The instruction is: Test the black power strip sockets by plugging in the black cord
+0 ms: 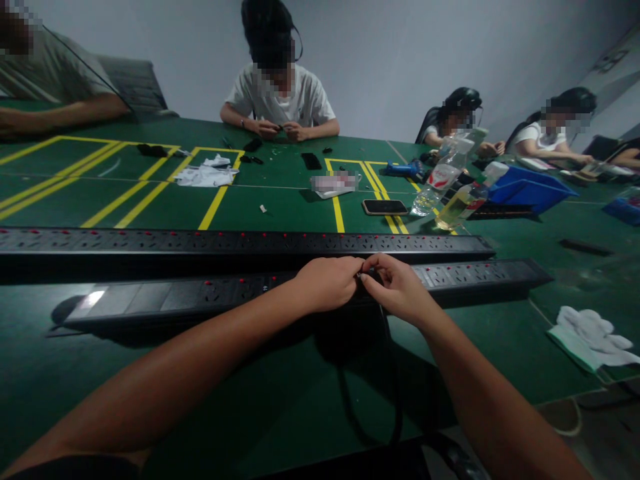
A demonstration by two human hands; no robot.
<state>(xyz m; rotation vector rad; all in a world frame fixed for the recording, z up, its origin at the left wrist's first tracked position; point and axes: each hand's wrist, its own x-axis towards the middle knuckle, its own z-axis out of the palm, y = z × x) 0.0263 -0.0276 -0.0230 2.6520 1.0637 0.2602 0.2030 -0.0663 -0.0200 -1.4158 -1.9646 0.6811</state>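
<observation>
My left hand (327, 283) and my right hand (395, 287) meet fingertip to fingertip above the near black power strip (200, 297). Both are closed in a pinch on a tiny part (359, 274) too small to name. A thin black cable (395, 373) hangs down from under my hands toward the table's front edge. A second, longer power strip (240, 243) lies just behind the near one, its row of sockets and red switches facing up.
On the green table (280, 207) with yellow lines lie a phone (385, 207), two plastic bottles (443, 180), a blue tray (530, 190), white gloves (595, 337) and white scraps (207, 175). Several other people sit at the far side and the right.
</observation>
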